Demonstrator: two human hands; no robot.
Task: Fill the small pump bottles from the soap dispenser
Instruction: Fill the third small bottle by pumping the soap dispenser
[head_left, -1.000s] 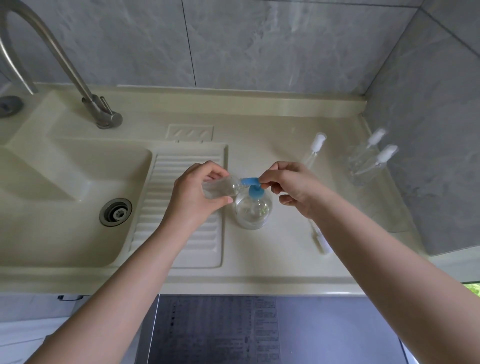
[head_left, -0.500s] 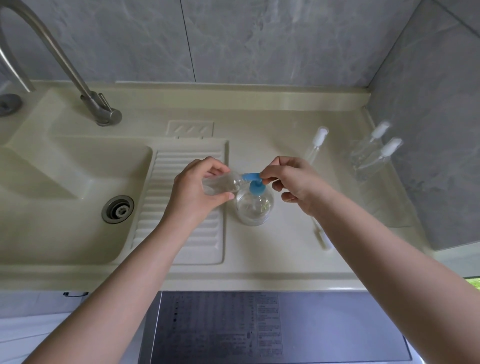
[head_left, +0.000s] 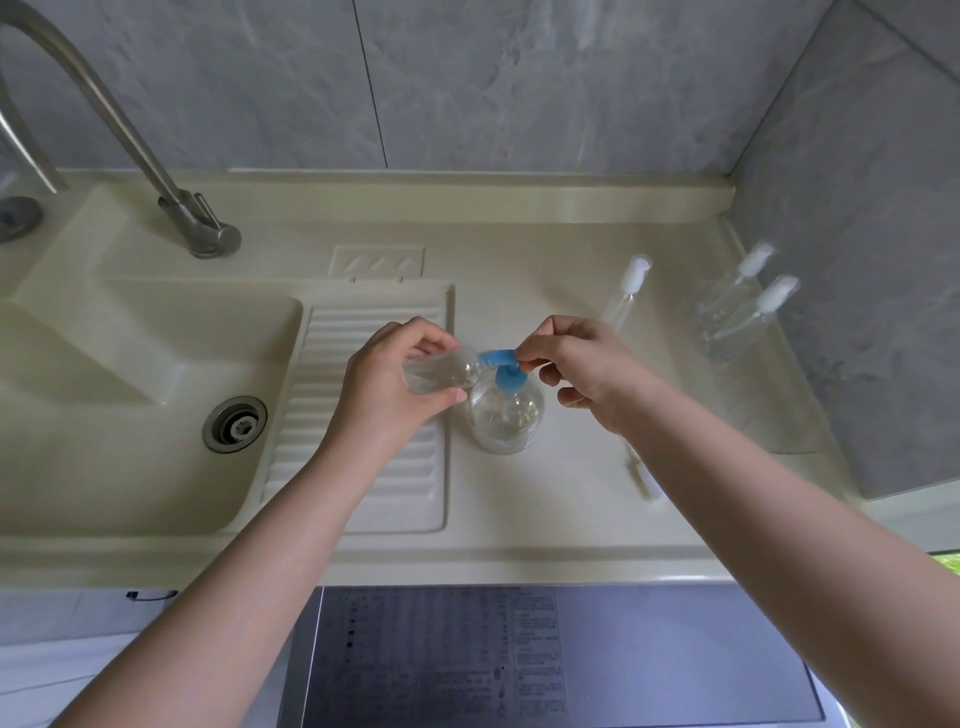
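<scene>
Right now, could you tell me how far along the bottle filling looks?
Looks done: two capped pump bottles stand by the right wall. In hand: the left hand holds an uncapped small bottle at the blue spout of the soap dispenser, with the right hand on the pump. Left: its loose pump lies on the counter; another bottle waits behind, fill level unclear.

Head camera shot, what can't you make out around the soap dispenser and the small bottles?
- Head view: whether soap is flowing; the blue pump spout meets the small bottle mouth under the left hand and right hand fingers.
- Two pump bottles by the wall: blurred, fill level unclear.
- Pump tube on the counter: partly behind the right forearm.
</scene>
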